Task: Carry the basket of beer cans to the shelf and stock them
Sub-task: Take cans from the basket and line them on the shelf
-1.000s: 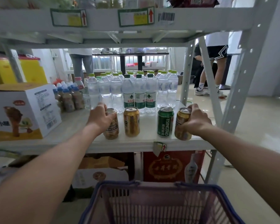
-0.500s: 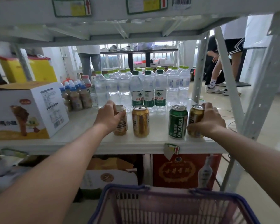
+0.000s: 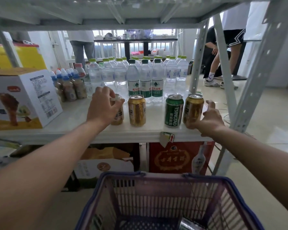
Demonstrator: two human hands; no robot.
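Four beer cans [image 3: 137, 110] stand on the shelf [image 3: 76, 121], left hand [image 3: 101, 107] wrapped round the leftmost, right hand [image 3: 208, 118] spread, loosely touching the rightmost; rigid, smooth, likely slippery, best held mid-body.

Both forearms are seen bare up to the frame edge; no sleeve is shown. The left hand [image 3: 102, 105] and right hand [image 3: 209, 118] are ungloved, without rings or watch.
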